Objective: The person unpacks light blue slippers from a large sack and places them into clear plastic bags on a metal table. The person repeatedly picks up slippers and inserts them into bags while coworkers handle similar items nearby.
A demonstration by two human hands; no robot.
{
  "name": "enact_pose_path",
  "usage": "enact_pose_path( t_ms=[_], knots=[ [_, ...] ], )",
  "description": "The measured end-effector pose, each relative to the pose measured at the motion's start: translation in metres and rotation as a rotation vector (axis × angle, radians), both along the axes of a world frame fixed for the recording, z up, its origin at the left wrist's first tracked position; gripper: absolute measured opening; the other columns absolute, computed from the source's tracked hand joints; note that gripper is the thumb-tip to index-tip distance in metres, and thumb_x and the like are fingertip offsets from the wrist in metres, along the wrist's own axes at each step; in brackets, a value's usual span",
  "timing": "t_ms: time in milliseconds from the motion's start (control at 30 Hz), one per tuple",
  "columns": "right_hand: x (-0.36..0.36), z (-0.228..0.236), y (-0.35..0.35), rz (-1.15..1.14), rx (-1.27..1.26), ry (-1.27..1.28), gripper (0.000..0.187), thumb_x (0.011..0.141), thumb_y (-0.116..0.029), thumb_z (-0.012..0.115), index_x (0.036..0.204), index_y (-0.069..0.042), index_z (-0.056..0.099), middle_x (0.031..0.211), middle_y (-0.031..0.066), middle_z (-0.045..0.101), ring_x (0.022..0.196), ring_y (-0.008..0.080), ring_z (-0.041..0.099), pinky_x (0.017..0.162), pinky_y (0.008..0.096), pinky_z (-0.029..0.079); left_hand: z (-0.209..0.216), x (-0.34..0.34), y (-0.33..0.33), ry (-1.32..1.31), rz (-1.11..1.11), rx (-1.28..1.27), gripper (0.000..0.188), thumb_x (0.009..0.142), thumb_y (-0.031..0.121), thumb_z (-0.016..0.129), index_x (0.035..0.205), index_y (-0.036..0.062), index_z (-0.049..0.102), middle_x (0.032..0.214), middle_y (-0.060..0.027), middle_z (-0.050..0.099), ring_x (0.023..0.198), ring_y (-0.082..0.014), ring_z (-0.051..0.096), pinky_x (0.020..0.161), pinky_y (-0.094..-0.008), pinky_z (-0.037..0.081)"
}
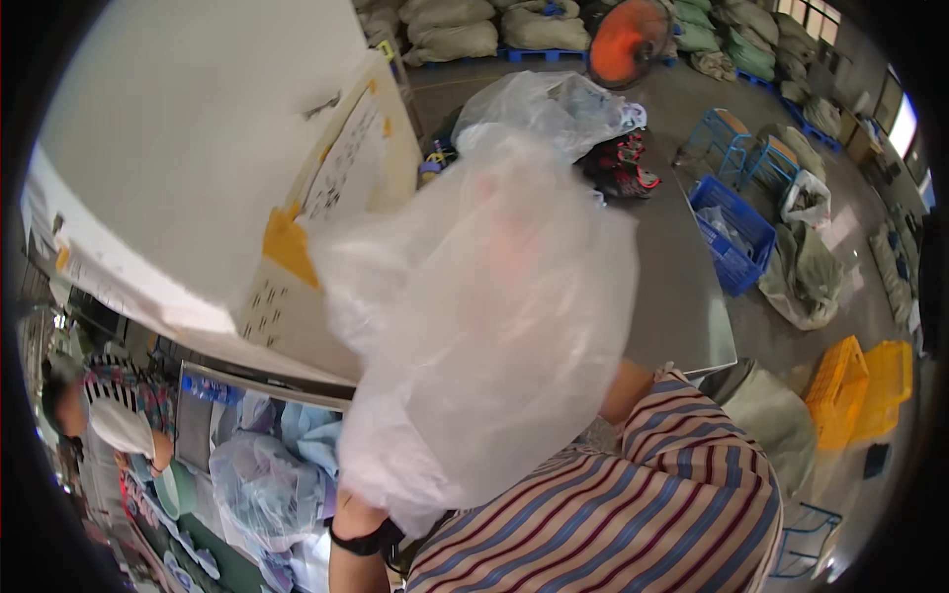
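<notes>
A large translucent white plastic bag [484, 316], blurred by motion, fills the middle of the view above a grey tabletop [682, 296]. My left forearm, with a black wristband [358, 542], runs up into the bag's lower left side, and the left fingers are hidden. My right forearm [627, 390] passes behind the bag's lower right side; those fingers are covered too. A faint pinkish shape shows through the upper part of the bag, too hazy to name. Beyond it lie another clear plastic bag [544, 107] and black items with red trim [621, 166].
A white panel [188, 148] with taped paper stands at the left. Bagged light-blue pieces [267, 474] lie at lower left, near another person's arm [161, 450]. On the right floor are a blue crate [732, 237], stools [727, 138] and yellow crates [840, 390]. An orange fan [621, 44] stands behind.
</notes>
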State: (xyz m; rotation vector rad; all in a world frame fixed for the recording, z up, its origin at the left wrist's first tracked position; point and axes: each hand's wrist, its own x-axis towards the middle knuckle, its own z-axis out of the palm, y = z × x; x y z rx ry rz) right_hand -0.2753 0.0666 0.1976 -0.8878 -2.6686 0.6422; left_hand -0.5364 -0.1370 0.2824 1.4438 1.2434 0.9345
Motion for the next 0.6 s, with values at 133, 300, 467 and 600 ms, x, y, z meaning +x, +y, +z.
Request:
enact_pose_path(
  t_ms=[133, 300, 467, 600],
  knots=[
    [0.056, 0.052, 0.09, -0.192, 0.289, -0.088, 0.033, 0.09, -0.017, 0.046, 0.121, -0.014, 0.057, 0.125, 0.0084, 0.057, 0.116, 0.0301, 0.051, 0.102, 0.0448, 0.034, -0.002, 0.064, 0.059, 0.717, -0.13, 0.564, 0.027, 0.091, 0.009, 0.049, 0.114, -0.0019, 0.056, 0.115, -0.0164, 0.059, 0.104, -0.0298, 0.056, 0.091, -0.0401, 0.045],
    [0.063, 0.073, 0.176, -0.34, 0.502, -0.304, 0.032, 0.092, -0.014, 0.041, 0.12, -0.013, 0.057, 0.124, 0.0078, 0.058, 0.113, 0.0294, 0.054, 0.101, 0.0441, 0.035, 0.029, 0.083, 0.108, -0.778, 0.295, 0.257, 0.043, 0.099, 0.026, 0.037, 0.135, 0.0023, 0.04, 0.127, -0.0142, 0.054, 0.112, -0.0325, 0.055, 0.094, -0.0453, 0.044],
    [0.016, 0.032, 0.204, -0.482, 0.225, 0.149, 0.032, 0.085, -0.013, 0.047, 0.112, -0.008, 0.063, 0.118, 0.0177, 0.06, 0.111, 0.0353, 0.054, 0.096, 0.0428, 0.042, -0.01, 0.037, 0.06, -0.512, 0.462, -0.086, 0.048, 0.095, 0.02, 0.048, 0.137, 0.001, 0.037, 0.125, -0.0175, 0.054, 0.107, -0.0287, 0.058, 0.087, -0.0378, 0.048],
    [-0.014, -0.033, 0.222, -0.352, 0.227, -0.093, 0.029, 0.085, -0.013, 0.048, 0.109, -0.006, 0.063, 0.114, 0.019, 0.062, 0.106, 0.0362, 0.056, 0.093, 0.0429, 0.043, -0.001, 0.013, 0.006, -0.258, 0.211, -0.191, 0.035, 0.096, 0.013, 0.05, 0.127, -0.0016, 0.049, 0.116, -0.0119, 0.061, 0.107, -0.0196, 0.058, 0.088, -0.031, 0.047]
  ],
)
